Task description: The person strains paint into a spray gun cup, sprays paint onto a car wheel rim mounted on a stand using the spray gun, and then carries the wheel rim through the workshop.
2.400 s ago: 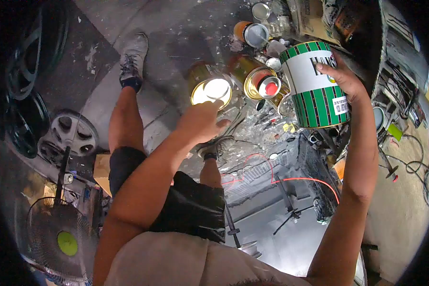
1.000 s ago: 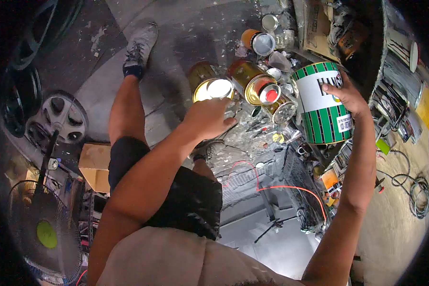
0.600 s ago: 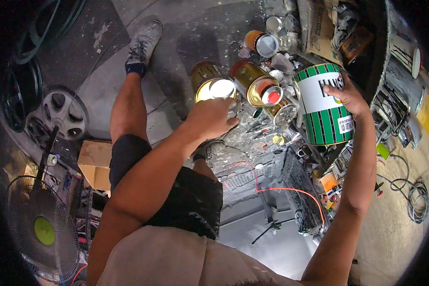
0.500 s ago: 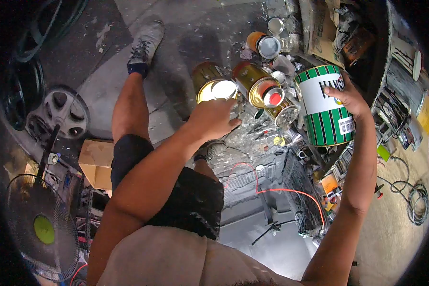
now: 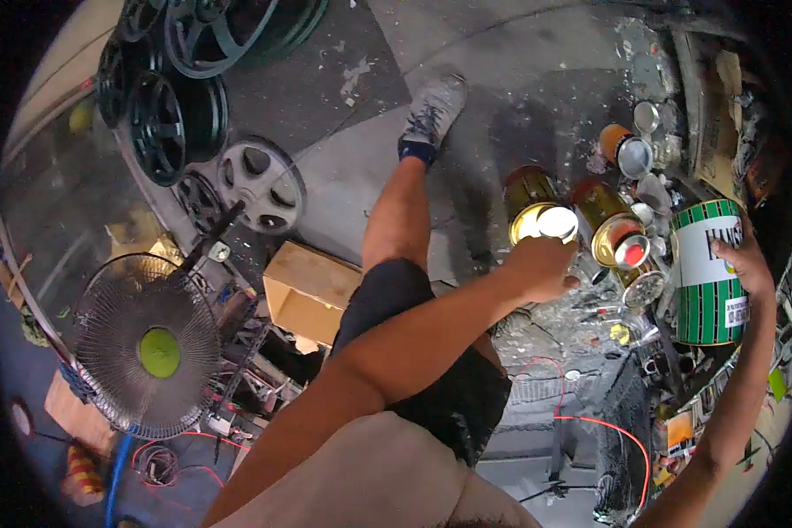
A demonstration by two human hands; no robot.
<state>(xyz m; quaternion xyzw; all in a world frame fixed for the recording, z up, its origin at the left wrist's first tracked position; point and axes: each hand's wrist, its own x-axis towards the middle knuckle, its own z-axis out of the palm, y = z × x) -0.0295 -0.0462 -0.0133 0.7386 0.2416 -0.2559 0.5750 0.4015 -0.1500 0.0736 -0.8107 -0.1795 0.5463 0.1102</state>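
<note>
My right hand [image 5: 744,262] grips a large green paint can [image 5: 711,327] with a white label, held at the right. Its thumb lies on the label, and the other fingers are hidden behind the can. My left hand [image 5: 539,271] is curled at the lower edge of a bright white, disc-shaped thing [image 5: 558,223]. Those fingertips are partly hidden, and the white thing overlaps the rim of a gold can [image 5: 528,187]. Beside it is a second gold can [image 5: 600,204], with a small red-topped container [image 5: 632,253] at its rim.
An orange-brown can [image 5: 616,141], jars and litter crowd the floor at the right. Left of my leg are a cardboard box [image 5: 312,286], a standing fan [image 5: 150,387] and a silver wheel cover [image 5: 260,187]. Dark wheels [image 5: 158,128] stand farther off. A red hose [image 5: 612,427] runs below.
The view has swung left, so everything appears farther right and lower, and more of the fan and wheels shows. Both hands keep nearly the same places relative to the cans.
</note>
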